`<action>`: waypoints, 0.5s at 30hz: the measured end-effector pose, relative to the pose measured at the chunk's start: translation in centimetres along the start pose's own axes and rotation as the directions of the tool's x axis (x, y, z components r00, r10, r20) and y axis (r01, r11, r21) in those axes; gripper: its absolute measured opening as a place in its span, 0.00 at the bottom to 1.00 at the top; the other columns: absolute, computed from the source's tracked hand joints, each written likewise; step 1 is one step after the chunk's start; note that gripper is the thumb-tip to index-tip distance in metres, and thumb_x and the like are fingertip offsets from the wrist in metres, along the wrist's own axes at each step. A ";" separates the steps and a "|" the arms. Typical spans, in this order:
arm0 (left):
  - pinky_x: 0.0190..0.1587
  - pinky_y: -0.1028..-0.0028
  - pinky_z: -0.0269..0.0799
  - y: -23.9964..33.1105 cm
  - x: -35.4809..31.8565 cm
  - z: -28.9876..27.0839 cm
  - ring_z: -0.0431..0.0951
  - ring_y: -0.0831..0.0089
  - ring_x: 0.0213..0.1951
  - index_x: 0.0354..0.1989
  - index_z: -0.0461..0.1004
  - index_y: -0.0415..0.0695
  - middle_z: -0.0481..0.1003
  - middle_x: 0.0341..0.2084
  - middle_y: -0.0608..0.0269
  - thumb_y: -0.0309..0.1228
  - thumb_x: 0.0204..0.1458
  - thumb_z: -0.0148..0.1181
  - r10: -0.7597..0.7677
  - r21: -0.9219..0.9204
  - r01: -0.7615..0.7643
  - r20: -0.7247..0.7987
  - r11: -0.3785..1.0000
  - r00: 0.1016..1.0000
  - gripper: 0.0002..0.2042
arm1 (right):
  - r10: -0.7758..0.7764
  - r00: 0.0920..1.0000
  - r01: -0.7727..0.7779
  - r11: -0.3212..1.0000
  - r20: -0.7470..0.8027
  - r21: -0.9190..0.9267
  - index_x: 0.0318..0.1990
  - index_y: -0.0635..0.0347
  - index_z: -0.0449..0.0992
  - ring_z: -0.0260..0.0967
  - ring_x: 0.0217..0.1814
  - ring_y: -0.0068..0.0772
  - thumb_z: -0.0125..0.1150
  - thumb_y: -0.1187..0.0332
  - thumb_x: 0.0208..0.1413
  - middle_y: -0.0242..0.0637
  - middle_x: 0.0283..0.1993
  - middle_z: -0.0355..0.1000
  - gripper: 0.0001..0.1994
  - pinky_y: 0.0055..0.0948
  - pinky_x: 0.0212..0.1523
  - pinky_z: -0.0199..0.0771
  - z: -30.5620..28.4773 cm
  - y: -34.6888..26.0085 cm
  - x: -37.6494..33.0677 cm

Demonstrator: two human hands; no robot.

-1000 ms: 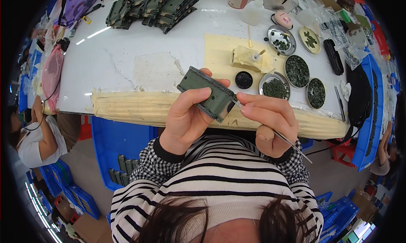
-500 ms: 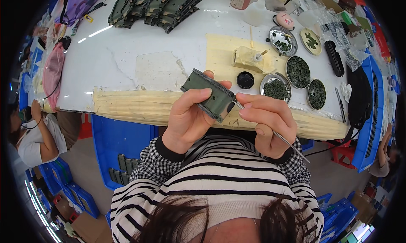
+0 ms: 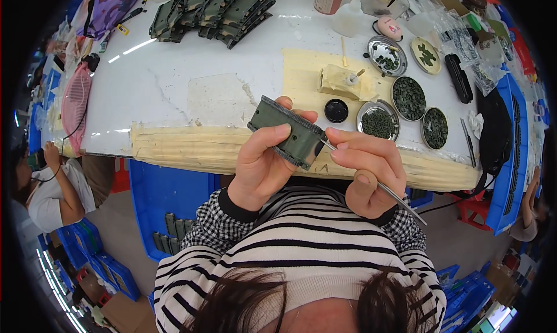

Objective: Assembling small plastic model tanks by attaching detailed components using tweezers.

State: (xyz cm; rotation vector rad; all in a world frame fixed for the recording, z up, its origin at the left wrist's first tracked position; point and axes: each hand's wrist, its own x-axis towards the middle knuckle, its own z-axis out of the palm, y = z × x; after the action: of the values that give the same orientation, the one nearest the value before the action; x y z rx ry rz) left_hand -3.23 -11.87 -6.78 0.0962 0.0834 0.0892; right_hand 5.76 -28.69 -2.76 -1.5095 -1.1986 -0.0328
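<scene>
My left hand (image 3: 260, 166) grips a dark green model tank hull (image 3: 288, 131), tilted, held above the near edge of the white table (image 3: 174, 83). My right hand (image 3: 365, 172) pinches thin metal tweezers (image 3: 387, 192); their tip touches the hull's right end and their long end points down to the right. Both hands hover over the yellowish taped table edge (image 3: 191, 150).
A row of green hulls (image 3: 212, 8) lies at the back. Round metal dishes of small green parts (image 3: 409, 98) and a black cap (image 3: 336, 110) sit right of my hands. Blue bins (image 3: 165, 205) stand under the table. Other people sit at the far left (image 3: 52, 188) and far right.
The hull has tilted slightly in my left hand and the tweezers' tip stays at its right end. Both hands remain in nearly the same place.
</scene>
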 end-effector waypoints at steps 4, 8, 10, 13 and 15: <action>0.45 0.62 0.80 -0.1 0.1 -0.2 0.76 0.56 0.49 0.53 0.61 0.47 0.70 0.50 0.45 0.22 0.55 0.48 0.011 -0.002 -0.011 0.024 1.000 1.000 0.17 | -0.005 1.000 0.005 1.000 0.004 -0.008 0.44 0.65 0.76 0.73 0.46 0.37 0.55 0.83 0.51 0.49 0.49 0.72 0.12 0.27 0.45 0.74 0.0 0.0 -0.1; 0.46 0.63 0.80 -0.3 0.1 -0.2 0.75 0.57 0.49 0.53 0.60 0.47 0.70 0.50 0.45 0.22 0.55 0.48 0.018 0.007 -0.018 0.039 1.000 0.999 0.17 | -0.019 1.000 0.019 1.000 -0.007 0.015 0.44 0.66 0.76 0.73 0.46 0.38 0.54 0.80 0.54 0.49 0.49 0.72 0.10 0.28 0.46 0.74 0.0 0.2 -0.3; 0.46 0.63 0.80 -0.4 0.1 0.0 0.75 0.57 0.49 0.53 0.60 0.47 0.69 0.50 0.45 0.22 0.55 0.48 0.027 0.019 -0.028 0.040 0.999 0.999 0.17 | -0.024 1.000 0.024 0.999 -0.011 0.026 0.44 0.66 0.76 0.73 0.47 0.38 0.54 0.79 0.55 0.49 0.49 0.72 0.10 0.28 0.46 0.74 0.0 0.1 -0.3; 0.46 0.63 0.80 -0.5 0.1 0.0 0.75 0.57 0.49 0.54 0.59 0.46 0.69 0.50 0.45 0.22 0.55 0.48 0.036 0.022 -0.036 0.039 0.999 0.999 0.17 | -0.018 1.000 0.018 0.999 -0.002 0.033 0.44 0.67 0.75 0.73 0.48 0.39 0.54 0.79 0.56 0.50 0.50 0.71 0.10 0.28 0.47 0.74 0.0 0.1 -0.3; 0.47 0.63 0.79 -0.5 0.1 0.1 0.75 0.57 0.49 0.53 0.59 0.46 0.69 0.50 0.45 0.22 0.55 0.48 0.027 0.007 -0.028 0.044 1.000 0.999 0.17 | -0.017 1.000 0.018 0.999 -0.012 0.029 0.44 0.67 0.75 0.73 0.47 0.39 0.53 0.78 0.57 0.50 0.50 0.72 0.09 0.28 0.47 0.74 -0.1 0.1 -0.3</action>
State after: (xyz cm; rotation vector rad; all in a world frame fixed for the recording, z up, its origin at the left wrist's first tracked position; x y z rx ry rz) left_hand -3.09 -12.34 -6.77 0.1069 0.0384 0.1142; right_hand 5.72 -28.93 -3.03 -1.4716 -1.1985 -0.0354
